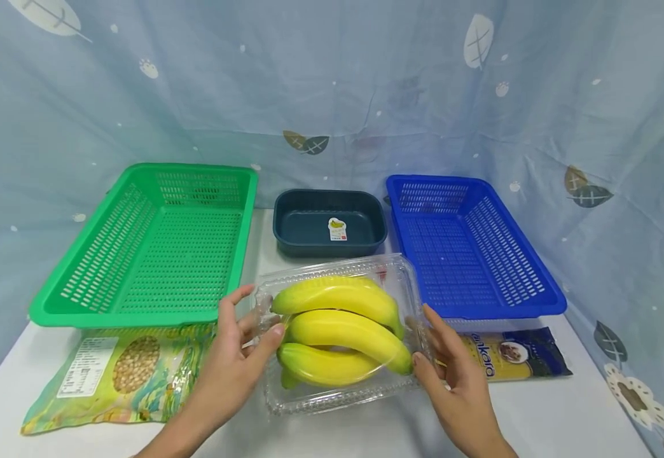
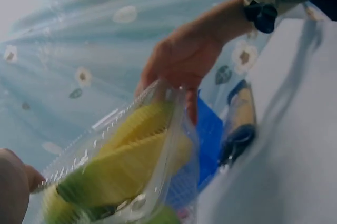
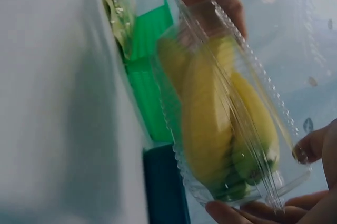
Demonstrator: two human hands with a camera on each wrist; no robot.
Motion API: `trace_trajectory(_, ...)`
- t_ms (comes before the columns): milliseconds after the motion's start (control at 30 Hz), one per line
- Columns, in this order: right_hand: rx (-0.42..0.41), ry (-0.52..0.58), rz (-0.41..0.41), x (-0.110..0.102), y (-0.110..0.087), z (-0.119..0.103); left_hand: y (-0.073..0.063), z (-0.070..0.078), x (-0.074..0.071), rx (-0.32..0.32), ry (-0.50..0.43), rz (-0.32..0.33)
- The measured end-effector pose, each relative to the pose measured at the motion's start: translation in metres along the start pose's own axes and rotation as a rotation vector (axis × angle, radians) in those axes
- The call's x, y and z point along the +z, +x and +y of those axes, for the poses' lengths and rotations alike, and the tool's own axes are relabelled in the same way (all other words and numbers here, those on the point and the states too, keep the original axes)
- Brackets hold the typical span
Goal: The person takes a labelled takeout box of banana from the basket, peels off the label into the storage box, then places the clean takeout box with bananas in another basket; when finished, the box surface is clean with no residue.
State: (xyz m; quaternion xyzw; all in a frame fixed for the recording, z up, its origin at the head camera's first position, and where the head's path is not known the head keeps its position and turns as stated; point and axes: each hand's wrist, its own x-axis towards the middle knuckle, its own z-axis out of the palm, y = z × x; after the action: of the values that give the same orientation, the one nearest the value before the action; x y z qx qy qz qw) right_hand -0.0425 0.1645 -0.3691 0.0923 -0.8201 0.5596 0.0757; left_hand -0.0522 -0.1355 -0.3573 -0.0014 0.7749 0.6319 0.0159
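A clear plastic clamshell box point(image 1: 332, 402) with several yellow bananas point(image 1: 343, 331), green at the tips, is held up over the table in the head view. My left hand point(image 1: 235, 356) grips its left end, thumb on top and fingers along the side. At the opposite end my right hand point(image 1: 458, 381) grips it with the thumb near the lower corner. The box tilts slightly, its right side higher. In the right wrist view, the lid's ridged rim point(image 3: 253, 66) shows, with bananas point(image 3: 208, 119) pressed close inside. The left wrist view is blurred.
A green basket point(image 1: 240, 254) stands at left, a blue basket point(image 1: 515, 248) at right. Between them sits a dark teal tub point(image 1: 329, 249) bearing a banana sticker point(image 1: 337, 229). A green-yellow bag point(image 1: 120, 375) lies front left, a yellow and navy packet point(image 1: 515, 353) front right. A patterned curtain point(image 1: 332, 83) hangs behind.
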Motion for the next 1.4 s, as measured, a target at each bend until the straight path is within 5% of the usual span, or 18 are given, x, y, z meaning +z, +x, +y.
trace_trajectory(233,-0.101,0.112,-0.132,-0.009,0.019,-0.004,-0.007,0.000,-0.015,0.019,-0.043,-0.020)
trace_trajectory(433,-0.150,0.106,-0.166,-0.016,0.033,-0.011,-0.011,-0.004,-0.028,-0.029,-0.203,-0.104)
trace_trajectory(967,-0.338,0.072,-0.306,-0.006,0.084,-0.059,-0.014,-0.014,-0.068,-0.085,-0.492,-0.178)
trace_trajectory(1400,-0.427,-0.005,-0.352,0.018,0.125,-0.088,-0.016,-0.025,-0.098,-0.018,-0.468,-0.093)
